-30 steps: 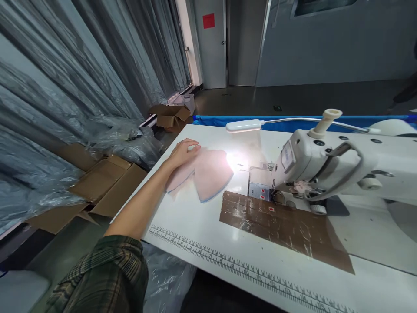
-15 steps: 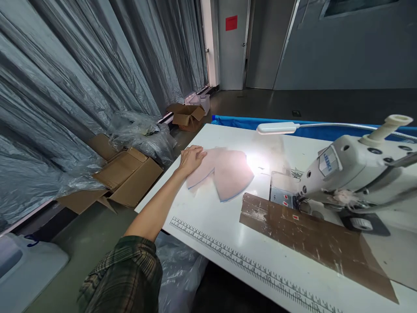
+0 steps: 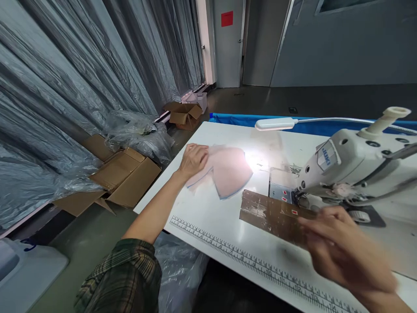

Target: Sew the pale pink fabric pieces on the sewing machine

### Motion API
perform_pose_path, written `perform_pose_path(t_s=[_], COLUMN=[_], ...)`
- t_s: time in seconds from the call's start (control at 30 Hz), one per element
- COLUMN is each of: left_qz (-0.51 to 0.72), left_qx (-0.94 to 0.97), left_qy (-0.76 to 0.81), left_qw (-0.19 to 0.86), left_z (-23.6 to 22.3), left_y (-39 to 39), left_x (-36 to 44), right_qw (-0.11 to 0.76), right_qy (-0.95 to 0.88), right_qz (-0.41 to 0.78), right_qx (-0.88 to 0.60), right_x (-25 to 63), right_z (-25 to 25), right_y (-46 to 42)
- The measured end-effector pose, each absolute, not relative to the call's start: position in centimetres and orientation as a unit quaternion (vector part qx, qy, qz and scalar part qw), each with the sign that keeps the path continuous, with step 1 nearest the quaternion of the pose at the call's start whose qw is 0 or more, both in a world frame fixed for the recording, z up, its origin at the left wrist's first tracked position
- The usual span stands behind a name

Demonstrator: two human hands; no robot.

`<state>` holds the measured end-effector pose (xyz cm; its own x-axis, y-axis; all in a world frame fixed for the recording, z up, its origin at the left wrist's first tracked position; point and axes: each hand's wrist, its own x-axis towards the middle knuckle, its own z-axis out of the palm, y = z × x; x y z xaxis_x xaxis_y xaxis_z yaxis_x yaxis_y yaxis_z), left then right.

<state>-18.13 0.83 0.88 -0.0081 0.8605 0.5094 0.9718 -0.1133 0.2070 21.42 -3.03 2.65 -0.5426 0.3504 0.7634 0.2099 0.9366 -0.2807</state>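
My left hand (image 3: 193,159) lies flat with fingers together on the left edge of a stack of pale pink fabric pieces (image 3: 228,171) on the white sewing table (image 3: 215,221). My right hand (image 3: 342,250) hovers blurred over the table's front right, above a brown taped patch (image 3: 270,213), fingers loosely spread and holding nothing. A white sewing machine (image 3: 355,169) stands to the right of the fabric, its needle area beside the patch.
A gooseneck lamp (image 3: 275,124) shines on the fabric. A printed ruler (image 3: 247,263) runs along the table's front edge. Cardboard boxes (image 3: 125,176) and plastic bags (image 3: 137,134) sit on the floor at left, by plastic-sheeted walls. A blue edge (image 3: 234,119) lies behind the table.
My right hand has come into view at the lower right, over the brown patch. My left hand stays on the pink fabric, which has shifted slightly.
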Motion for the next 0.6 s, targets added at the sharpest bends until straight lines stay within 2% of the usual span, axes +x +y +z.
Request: perform_pose_path(t_s=[0.07,0.2,0.43,0.6], left_qz=[-0.232,-0.186,-0.187,-0.157], left_qx=[-0.766,-0.818,-0.822,-0.885], left_qy=[-0.595,-0.544,-0.534,-0.427], left_qw=[0.076,0.025,0.062,-0.1], left_z=[0.7,0.3,1.9,3.2], left_y=[0.6,0.5,-0.3,-3.4], left_x=[-16.8,-14.7,-13.0,-5.2], right_qw=[0.443,0.377,0.393,0.391], right_qy=[-0.884,-0.907,-0.897,-0.894], right_qz=[0.052,0.112,0.106,0.147], right_qx=[-0.143,-0.152,-0.171,-0.161], right_x=[20.4,20.1,20.4,19.4], right_z=[0.9,-1.8,-1.3,0.1], right_y=[-1.5,0.0,-0.7,-1.9])
